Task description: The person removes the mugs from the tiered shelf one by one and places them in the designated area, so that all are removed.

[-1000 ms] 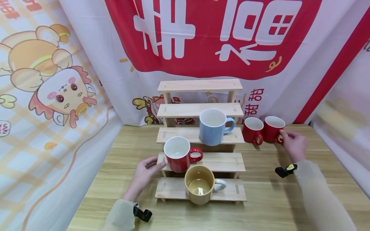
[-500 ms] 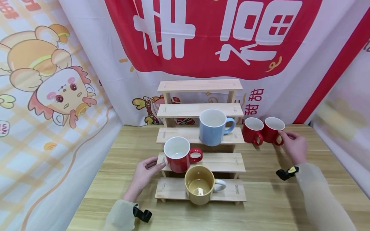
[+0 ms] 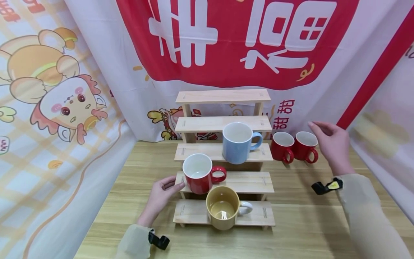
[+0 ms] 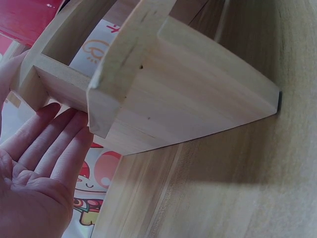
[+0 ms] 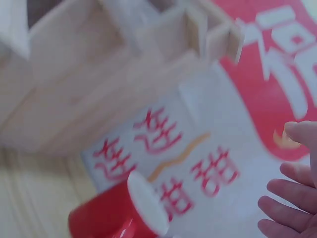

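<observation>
A stepped wooden shelf (image 3: pixel 223 124) stands mid-table. It carries a yellow mug (image 3: pixel 223 207) on the lowest step, a red mug (image 3: pixel 198 173) on the second and a blue mug (image 3: pixel 238 142) on the third. My left hand (image 3: pixel 169 186) lies with straight fingers (image 4: pixel 59 134) against the left end of the shelf (image 4: pixel 178 99), beside the red mug. Two more red mugs (image 3: pixel 282 147) (image 3: pixel 305 146) stand on the table to the shelf's right. My right hand (image 3: pixel 320 132) hovers just above and right of them with relaxed fingers (image 5: pixel 290 198), holding nothing; the nearer red mug (image 5: pixel 119 213) shows below it.
The wooden table (image 3: pixel 300 223) is closed in by printed cloth banners (image 3: pixel 81 90) at the back and on both sides. The shelf's top two steps (image 3: pixel 223 96) carry nothing. Black clips sit on both sleeves.
My right hand has let go of the rightmost red mug's handle and risen up away from it. The mug stays on the table. The left hand has not moved.
</observation>
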{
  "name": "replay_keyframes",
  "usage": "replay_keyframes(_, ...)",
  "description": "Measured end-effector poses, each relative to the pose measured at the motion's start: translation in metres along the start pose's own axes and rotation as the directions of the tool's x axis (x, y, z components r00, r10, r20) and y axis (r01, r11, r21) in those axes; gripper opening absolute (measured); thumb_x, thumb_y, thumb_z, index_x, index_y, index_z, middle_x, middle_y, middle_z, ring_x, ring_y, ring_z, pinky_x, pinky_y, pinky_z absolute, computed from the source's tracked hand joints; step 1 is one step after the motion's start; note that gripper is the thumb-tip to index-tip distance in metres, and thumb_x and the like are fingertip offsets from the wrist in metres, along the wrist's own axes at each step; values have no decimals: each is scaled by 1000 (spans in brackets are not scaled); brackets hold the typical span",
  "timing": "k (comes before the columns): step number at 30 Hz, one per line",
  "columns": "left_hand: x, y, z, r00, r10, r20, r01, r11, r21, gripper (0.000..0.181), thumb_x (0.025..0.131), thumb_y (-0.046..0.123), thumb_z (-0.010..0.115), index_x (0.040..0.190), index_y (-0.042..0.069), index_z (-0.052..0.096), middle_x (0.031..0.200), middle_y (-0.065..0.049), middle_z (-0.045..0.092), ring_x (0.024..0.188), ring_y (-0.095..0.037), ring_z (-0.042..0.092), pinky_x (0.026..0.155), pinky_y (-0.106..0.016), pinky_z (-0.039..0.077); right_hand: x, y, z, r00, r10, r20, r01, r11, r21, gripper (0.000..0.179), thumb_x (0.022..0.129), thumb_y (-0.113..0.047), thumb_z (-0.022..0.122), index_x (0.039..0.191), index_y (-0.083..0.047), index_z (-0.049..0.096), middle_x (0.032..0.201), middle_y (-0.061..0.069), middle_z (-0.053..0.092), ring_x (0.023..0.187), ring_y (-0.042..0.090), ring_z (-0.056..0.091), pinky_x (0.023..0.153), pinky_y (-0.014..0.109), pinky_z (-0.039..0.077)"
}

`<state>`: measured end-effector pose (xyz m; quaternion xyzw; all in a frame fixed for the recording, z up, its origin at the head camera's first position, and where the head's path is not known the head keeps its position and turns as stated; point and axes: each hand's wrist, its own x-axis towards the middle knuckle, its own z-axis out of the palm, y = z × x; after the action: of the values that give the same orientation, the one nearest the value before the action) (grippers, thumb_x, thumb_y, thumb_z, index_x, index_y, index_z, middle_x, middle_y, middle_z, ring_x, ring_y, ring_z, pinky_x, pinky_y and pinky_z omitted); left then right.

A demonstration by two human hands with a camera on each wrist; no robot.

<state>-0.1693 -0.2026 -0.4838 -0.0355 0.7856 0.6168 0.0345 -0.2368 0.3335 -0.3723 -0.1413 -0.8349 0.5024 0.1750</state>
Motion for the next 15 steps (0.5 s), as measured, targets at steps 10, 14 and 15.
replay_keyframes(10,0,-1,0,1000,10,5,-10,1000,-4,60,83,39,86,128,4,68,125,-13,69,117,-27,64,96,-33,54,-29,-56,9,988,-68,136,65,998,23,64,90,-66,63,141,-28,62,140,3,61,126,23,51,105,51,44)
replay_keyframes(14,1,-2,0,1000,13,5,-13,1000,-5,60,83,39,86,128,4,68,125,-14,69,117,-27,64,95,-32,54,-39,-70,16,978,-130,165,129,991,20,61,91,-63,64,139,-26,65,136,3,63,122,21,54,103,47,47)
replay_keyframes(15,1,-2,0,1000,13,5,-13,1000,-6,60,83,39,86,129,4,68,125,-14,69,117,-27,64,95,-32,54,-41,-72,17,975,-143,172,142,990,17,60,91,-63,64,138,-26,65,135,3,64,121,20,55,101,45,48)
